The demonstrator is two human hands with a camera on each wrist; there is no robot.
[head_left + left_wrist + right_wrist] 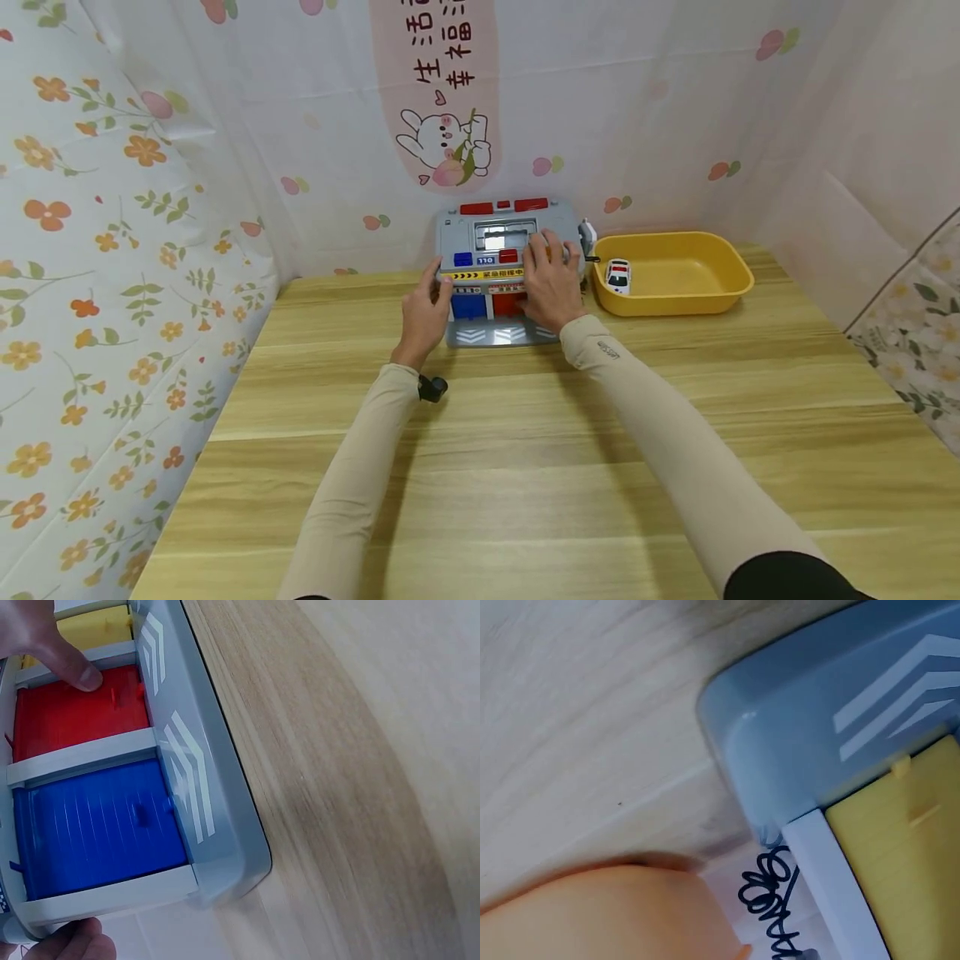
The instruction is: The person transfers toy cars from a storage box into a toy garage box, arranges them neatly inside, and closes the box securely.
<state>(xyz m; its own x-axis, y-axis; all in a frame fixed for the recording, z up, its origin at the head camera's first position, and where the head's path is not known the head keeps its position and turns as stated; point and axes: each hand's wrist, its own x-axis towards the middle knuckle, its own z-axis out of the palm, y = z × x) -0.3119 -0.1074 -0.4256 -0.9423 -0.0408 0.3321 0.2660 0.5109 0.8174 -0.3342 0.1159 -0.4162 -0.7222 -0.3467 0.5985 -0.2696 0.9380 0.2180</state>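
A grey toy garage [506,336] with blue, red and yellow doors stands at the back of the table. My left hand [424,321] holds its left side, thumb near the front corner; some of its fingers [79,941] show curled by the side wall in the left wrist view. Across the right part of the roof lies my right hand [552,283], fingers spread over the top. Its thumb presses on the red door [56,724], next to the blue door [105,825]. The yellow door [907,840] appears down in the right wrist view.
Right of the garage is a yellow bin [675,307] with a small white toy car [618,277] inside. A white handset [588,237] hangs on the garage's right side, with a black coiled cord [769,889] there. A patterned cloth [315,167] rises behind the table.
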